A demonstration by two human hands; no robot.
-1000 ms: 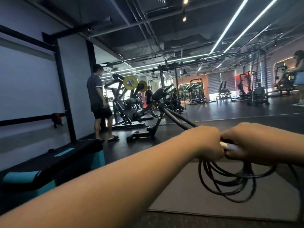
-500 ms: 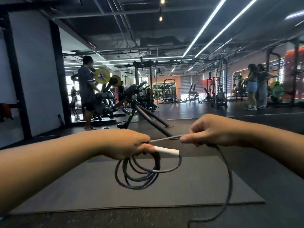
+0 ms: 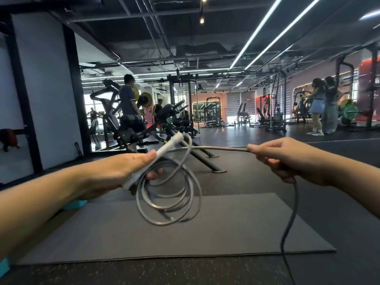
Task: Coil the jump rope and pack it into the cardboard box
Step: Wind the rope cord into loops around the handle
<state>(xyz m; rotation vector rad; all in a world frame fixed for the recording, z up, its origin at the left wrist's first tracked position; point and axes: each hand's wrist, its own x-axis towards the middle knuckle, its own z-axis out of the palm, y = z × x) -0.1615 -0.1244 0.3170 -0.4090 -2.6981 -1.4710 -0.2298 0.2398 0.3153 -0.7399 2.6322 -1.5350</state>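
My left hand (image 3: 121, 171) grips the white handle (image 3: 156, 159) of a grey jump rope, together with several hanging loops of the rope (image 3: 170, 200). From the handle's far end the rope runs taut to the right into my right hand (image 3: 287, 157), which pinches it between thumb and fingers. Below my right hand the loose rest of the rope (image 3: 292, 219) drops to the floor and leaves the frame at the bottom. The second handle and the cardboard box are out of sight.
A grey floor mat (image 3: 205, 237) lies below my hands. A black bench machine (image 3: 164, 132) stands just beyond the mat, with weight machines behind it. One person (image 3: 129, 103) stands at the left, two people (image 3: 324, 108) at the far right. A teal-edged pad (image 3: 76, 204) shows under my left arm.
My hands have drawn apart, stretching the rope taut between them. The left hand has turned palm-up so the handle points up and away. The view has swung to the right.
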